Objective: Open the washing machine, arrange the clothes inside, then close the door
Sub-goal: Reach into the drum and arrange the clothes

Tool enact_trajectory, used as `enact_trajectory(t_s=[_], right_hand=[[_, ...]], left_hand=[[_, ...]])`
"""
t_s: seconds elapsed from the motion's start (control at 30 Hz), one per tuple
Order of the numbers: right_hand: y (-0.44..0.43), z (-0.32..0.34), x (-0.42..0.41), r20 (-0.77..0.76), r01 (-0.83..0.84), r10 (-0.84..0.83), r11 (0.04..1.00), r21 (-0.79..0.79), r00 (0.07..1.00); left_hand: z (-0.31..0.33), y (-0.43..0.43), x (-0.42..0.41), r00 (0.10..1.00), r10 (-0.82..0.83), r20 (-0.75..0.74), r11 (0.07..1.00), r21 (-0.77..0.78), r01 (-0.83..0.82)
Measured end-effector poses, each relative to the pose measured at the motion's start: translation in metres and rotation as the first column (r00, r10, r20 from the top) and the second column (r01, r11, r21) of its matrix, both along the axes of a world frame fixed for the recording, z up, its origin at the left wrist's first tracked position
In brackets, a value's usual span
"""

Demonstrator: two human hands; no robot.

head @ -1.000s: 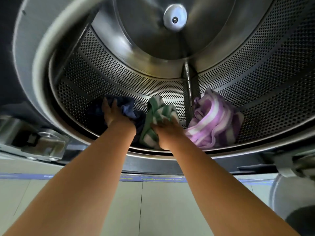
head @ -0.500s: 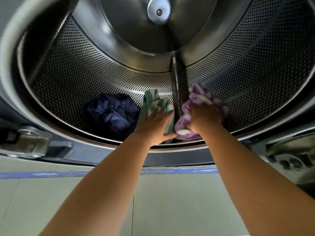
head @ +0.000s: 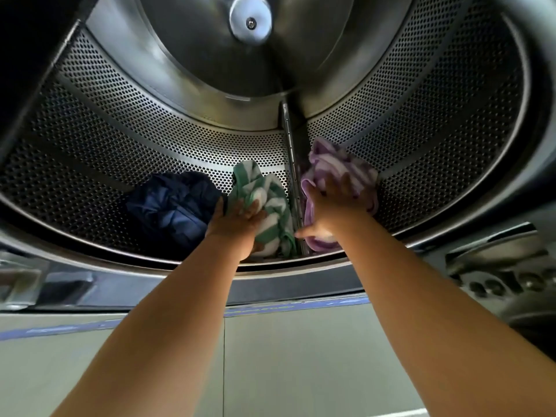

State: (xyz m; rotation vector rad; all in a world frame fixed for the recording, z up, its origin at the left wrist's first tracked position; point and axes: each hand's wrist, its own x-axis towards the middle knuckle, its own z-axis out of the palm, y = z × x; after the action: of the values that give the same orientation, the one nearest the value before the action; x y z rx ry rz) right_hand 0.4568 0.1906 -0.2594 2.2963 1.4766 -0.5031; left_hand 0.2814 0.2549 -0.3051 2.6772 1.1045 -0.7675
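The washing machine stands open and I look into its perforated steel drum (head: pixel 126 136). Three garments lie along the drum's bottom: a dark navy one (head: pixel 171 209) at the left, a green-and-white striped cloth (head: pixel 264 191) in the middle, a purple-and-white striped cloth (head: pixel 334 161) at the right. My left hand (head: pixel 237 221) grips the green striped cloth from below. My right hand (head: pixel 334 200) presses flat on the purple striped cloth with fingers spread, thumb out to the left. A drum paddle (head: pixel 293 176) runs between the two cloths.
The drum's front rim (head: pixel 120 254) curves below the clothes. A round hub (head: pixel 250 18) sits at the centre of the drum's back wall. Door hinge hardware (head: pixel 499 272) shows at the right. Pale floor tiles (head: pixel 285 356) with a blue line lie under my arms.
My left hand went from the navy garment to the green striped cloth and closed on it. My right hand shifted from the green cloth to the purple one. The view moved closer.
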Motion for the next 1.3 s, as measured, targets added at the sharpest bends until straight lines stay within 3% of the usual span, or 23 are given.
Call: enact_trajectory(t_s=[0.1,0.17,0.23,0.37,0.47,0.57,0.8,0.93,1.3], right_hand=[[-0.004,0.001,0.003,0.093,-0.079,0.086,0.994,-0.081,0.992],[-0.003,0.000,0.006,0.115,-0.139,0.141,0.990,-0.021,0.983],[0.000,-0.005,0.012,0.097,-0.088,0.084,0.996,0.031,0.992],[0.002,-0.020,0.014,0.376,-0.050,0.123,0.979,-0.198,0.919],[0.005,-0.026,0.012,0.407,0.000,0.043,0.995,-0.104,0.912],[0.006,-0.026,0.009,0.424,0.002,0.024,0.998,-0.061,0.905],[-0.012,-0.005,-0.009,0.308,-0.094,0.047,0.986,0.139,0.950],[-0.038,0.016,-0.027,0.199,-0.039,-0.017,0.962,0.272,0.980],[-0.139,0.111,-0.083,0.044,-0.020,0.002,0.914,0.405,0.999]], left_hand=[[0.002,-0.001,0.001,1.000,-0.026,0.006,0.999,0.024,0.026],[0.004,-0.003,0.002,0.999,-0.042,0.014,0.998,0.043,0.042],[0.004,-0.003,0.001,0.999,-0.043,0.005,0.998,0.053,0.042],[0.000,0.002,0.007,0.999,0.045,-0.010,0.987,0.156,-0.043],[-0.002,0.006,0.015,0.987,0.155,0.041,0.972,0.172,-0.160],[-0.002,0.008,0.021,0.987,0.147,0.067,0.981,0.115,-0.154],[0.014,-0.007,0.013,0.980,0.099,0.172,0.986,0.119,-0.121],[0.046,-0.027,-0.001,0.981,0.098,0.167,0.975,0.180,-0.128],[0.149,-0.110,-0.058,0.936,0.110,0.334,0.950,0.240,-0.198]])
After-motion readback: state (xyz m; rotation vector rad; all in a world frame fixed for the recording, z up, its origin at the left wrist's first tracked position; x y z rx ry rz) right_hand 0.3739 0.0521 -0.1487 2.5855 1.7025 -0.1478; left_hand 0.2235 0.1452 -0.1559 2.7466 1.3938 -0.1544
